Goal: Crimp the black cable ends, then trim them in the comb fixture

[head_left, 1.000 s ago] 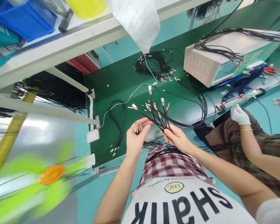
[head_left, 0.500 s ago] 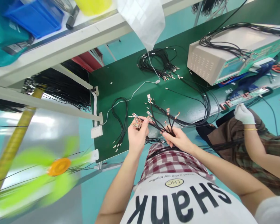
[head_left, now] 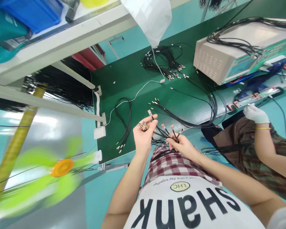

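Observation:
My left hand (head_left: 144, 135) is closed, thumb and fingertips pinching a black cable (head_left: 153, 117) with a copper-coloured, pale-tipped end piece. A clump of small metallic pieces (head_left: 143, 126) sits in the curl of its fingers; I cannot make out their exact kind. To its right, my right hand (head_left: 182, 145) grips several black cables (head_left: 162, 132), whose copper-coloured ends fan out above the fingers. The cables run between both hands and over the lap, by the table's front edge. Part of the bundle is hidden behind the fingers.
On the green table (head_left: 138, 101) lie a coiled cable bundle (head_left: 160, 60), a smaller cable loop (head_left: 123, 117) and more cables (head_left: 195, 124). A boxed instrument (head_left: 212, 62) stands at right, beside a co-worker's gloved hand (head_left: 256, 113). A green fan (head_left: 62, 167) spins at lower left.
My left hand has turned slightly, and the cable end now stands up between its fingertips. The cable ends above my right hand have spread in a fan. The view has shifted a little.

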Motion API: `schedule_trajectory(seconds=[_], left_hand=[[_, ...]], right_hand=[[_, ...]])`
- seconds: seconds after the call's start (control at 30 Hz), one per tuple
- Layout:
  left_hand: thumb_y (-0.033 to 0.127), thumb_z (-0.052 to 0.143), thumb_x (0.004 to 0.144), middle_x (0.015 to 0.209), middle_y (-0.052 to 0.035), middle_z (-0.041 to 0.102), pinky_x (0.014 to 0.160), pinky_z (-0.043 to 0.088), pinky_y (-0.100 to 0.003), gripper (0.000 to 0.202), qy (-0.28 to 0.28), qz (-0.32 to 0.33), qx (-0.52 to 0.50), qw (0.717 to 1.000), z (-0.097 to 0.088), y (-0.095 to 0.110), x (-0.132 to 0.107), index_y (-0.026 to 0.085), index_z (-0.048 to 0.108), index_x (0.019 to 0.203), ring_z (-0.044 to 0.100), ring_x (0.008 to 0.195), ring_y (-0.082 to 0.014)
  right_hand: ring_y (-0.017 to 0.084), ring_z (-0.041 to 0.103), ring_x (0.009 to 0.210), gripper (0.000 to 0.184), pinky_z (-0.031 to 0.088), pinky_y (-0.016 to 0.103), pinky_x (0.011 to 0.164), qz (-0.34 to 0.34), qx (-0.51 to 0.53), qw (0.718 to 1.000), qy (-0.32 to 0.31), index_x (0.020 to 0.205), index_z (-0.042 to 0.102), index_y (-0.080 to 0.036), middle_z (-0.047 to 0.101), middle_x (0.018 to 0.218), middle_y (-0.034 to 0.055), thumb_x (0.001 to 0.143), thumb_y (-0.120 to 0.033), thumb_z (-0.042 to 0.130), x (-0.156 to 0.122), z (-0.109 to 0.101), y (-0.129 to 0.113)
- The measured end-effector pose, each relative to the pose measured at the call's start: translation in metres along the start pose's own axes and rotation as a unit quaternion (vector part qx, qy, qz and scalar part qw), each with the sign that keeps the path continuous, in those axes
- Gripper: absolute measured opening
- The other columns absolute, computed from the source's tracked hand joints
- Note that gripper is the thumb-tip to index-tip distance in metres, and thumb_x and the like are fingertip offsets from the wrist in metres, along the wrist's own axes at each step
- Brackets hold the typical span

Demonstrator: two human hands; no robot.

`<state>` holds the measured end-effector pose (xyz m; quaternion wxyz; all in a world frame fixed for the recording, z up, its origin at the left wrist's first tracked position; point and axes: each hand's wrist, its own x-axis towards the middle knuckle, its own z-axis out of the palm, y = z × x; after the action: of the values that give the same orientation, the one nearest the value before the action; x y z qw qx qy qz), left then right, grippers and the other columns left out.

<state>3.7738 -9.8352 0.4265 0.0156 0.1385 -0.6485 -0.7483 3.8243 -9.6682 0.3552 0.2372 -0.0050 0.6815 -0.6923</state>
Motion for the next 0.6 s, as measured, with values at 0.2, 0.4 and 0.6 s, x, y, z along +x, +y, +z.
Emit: schedule_trajectory(seconds=[0.2,0.4,0.6], left_hand=[[0.037,0.073,0.081,0.061,0.0012,0.055,0.040,0.015,-0.018,0.027,-0.037,-0.008,-0.036,0.999,0.000,-0.003,-0.001,0.013,0.074,0.094,0.031,0.043,-0.0015],[0.044,0.064,0.088,0.060,0.0004,0.054,0.040,0.017,-0.017,0.032,-0.042,-0.009,-0.006,0.999,-0.004,-0.002,0.000,0.012,0.069,0.082,0.032,0.042,-0.0016],[0.043,0.059,0.092,0.069,-0.0022,0.059,0.041,0.021,-0.018,0.037,-0.080,-0.007,0.043,0.996,-0.006,-0.001,-0.003,0.012,0.062,0.072,0.035,0.044,-0.0016]], right_hand=[[0.012,0.054,0.066,0.035,0.042,0.026,0.068,0.010,0.154,0.988,-0.028,0.083,0.054,-0.018,0.059,0.074,-0.0008,0.093,-0.051,0.056,0.004,-0.002,0.003],[0.013,0.060,0.070,0.033,0.046,0.029,0.077,0.019,0.190,0.982,0.005,0.095,0.053,-0.020,0.065,0.082,0.0000,0.088,-0.050,0.064,0.006,-0.006,-0.004],[0.016,0.066,0.080,0.030,0.050,0.034,0.087,-0.052,0.104,0.993,0.028,0.107,0.053,-0.023,0.064,0.090,0.0002,0.095,-0.050,0.054,0.010,-0.010,-0.009]])
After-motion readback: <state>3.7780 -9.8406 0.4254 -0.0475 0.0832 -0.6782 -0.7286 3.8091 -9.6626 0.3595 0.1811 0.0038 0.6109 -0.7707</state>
